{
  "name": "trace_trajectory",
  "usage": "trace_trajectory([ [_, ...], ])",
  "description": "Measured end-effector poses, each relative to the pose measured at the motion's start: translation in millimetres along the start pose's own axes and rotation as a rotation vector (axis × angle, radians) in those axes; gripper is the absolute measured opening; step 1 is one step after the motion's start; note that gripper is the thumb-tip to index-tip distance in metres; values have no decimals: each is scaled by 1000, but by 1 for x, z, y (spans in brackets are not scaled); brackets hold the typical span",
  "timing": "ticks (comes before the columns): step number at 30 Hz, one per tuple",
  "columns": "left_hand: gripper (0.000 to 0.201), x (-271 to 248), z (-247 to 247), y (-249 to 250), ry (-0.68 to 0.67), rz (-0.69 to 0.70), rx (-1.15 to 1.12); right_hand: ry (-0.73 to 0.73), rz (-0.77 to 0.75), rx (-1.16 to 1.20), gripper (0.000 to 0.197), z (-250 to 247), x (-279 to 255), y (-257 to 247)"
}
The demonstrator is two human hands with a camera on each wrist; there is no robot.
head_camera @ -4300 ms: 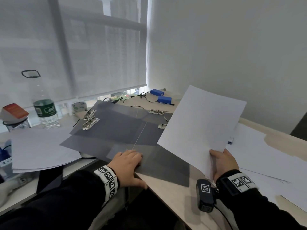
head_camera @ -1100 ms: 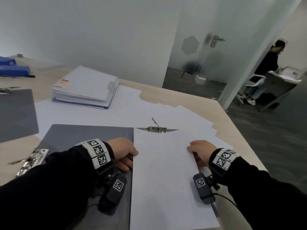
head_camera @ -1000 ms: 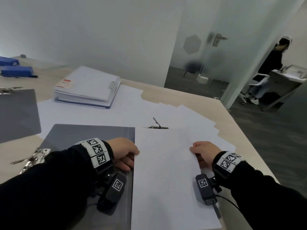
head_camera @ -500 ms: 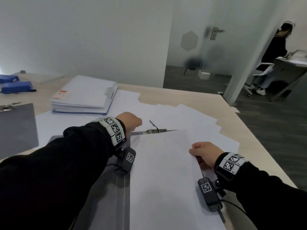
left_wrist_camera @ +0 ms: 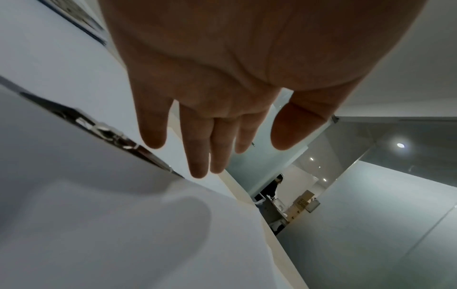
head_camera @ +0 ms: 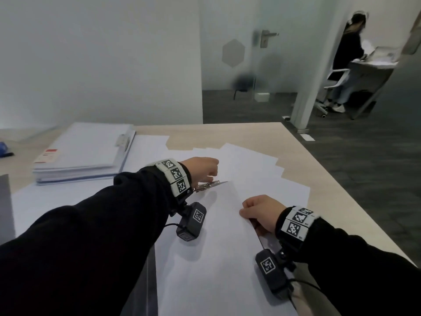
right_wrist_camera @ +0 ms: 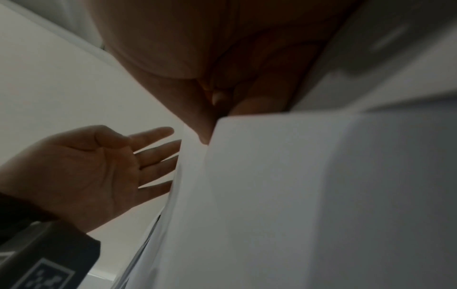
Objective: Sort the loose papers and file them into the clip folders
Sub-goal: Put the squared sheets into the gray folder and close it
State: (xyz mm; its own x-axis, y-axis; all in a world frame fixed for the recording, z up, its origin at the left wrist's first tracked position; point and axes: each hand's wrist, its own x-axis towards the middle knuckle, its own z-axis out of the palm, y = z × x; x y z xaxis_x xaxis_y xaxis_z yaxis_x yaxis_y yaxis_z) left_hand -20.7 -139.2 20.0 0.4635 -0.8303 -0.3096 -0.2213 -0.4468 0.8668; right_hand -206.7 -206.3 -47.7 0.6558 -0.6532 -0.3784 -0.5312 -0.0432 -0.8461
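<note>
Pale wood made up the desk (head_camera: pixel 303 156) in front of you, set against a white wall, with a frosted glass door (head_camera: pixel 248 55) at about one o'clock and another person (head_camera: pixel 346 55) seated at a second desk through the doorway at two o'clock.

Loose papers (head_camera: pixel 250 160) lay fanned across the desk from twelve to two o'clock. At ten o'clock sat a thick stack of documents (head_camera: pixel 82 153) with a red-marked label near its corner.

Directly before you the grey clip folder (head_camera: pixel 145 281) lay open, and a white sheet (head_camera: pixel 216 247) rested on its right half, running from six o'clock up to the metal clip (head_camera: pixel 205 186) at twelve.

Your left hand (head_camera: pixel 201 167) reached across over that clip. In the left wrist view its fingers (left_wrist_camera: pixel 197 152) were straight and spread, holding nothing, and the clip (left_wrist_camera: pixel 106 133) sat just below and beside them; whether they touched it I cannot tell.

Your right hand (head_camera: pixel 262 212) sat at the sheet's right edge, around four o'clock, fingers curled. In the right wrist view the thumb lay on top of the sheet (right_wrist_camera: pixel 296 195) and the fingers (right_wrist_camera: pixel 259 97) tucked beneath, pinching its edge.
</note>
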Motion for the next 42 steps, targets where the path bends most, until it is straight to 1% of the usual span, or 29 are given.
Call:
trace_trajectory([
  [3,42,-7,-5,3,17,60,86,3,3,-11,40,0,-1,-1],
  [4,39,-10,-11,1,48,90,128,4,4,-16,40,0,-1,-1],
  [6,32,-16,-29,-11,145,103,177,3,3,-23,40,0,-1,-2],
  [9,21,-29,-58,-45,289,26,286,-8,10,-20,41,-1,1,-3],
  [11,17,-37,-73,-71,319,-68,276,-14,23,-16,40,-1,0,-4],
  [13,22,-47,-78,-90,292,-134,142,-18,30,-3,39,-1,-2,-5],
  [15,24,-52,-78,-104,261,-159,75,-13,38,7,39,0,-3,-6],
  [18,5,-55,-72,-114,218,-162,47,-11,54,-6,37,2,-1,-5],
  [20,12,-53,-71,-117,175,-186,-18,-3,66,2,32,3,1,-6],
  [23,16,-50,-74,-121,154,-239,-151,17,84,19,16,4,1,-10],
  [29,19,-47,-76,-124,176,-270,-291,42,99,73,9,6,3,-11],
  [34,22,-45,-76,-126,244,-262,-321,85,79,190,16,8,2,-8],
  [39,22,-48,-74,-126,280,-248,-367,47,55,338,8,3,-2,-3],
  [42,21,-49,-74,-127,296,-235,-391,47,28,406,8,0,-4,2],
])
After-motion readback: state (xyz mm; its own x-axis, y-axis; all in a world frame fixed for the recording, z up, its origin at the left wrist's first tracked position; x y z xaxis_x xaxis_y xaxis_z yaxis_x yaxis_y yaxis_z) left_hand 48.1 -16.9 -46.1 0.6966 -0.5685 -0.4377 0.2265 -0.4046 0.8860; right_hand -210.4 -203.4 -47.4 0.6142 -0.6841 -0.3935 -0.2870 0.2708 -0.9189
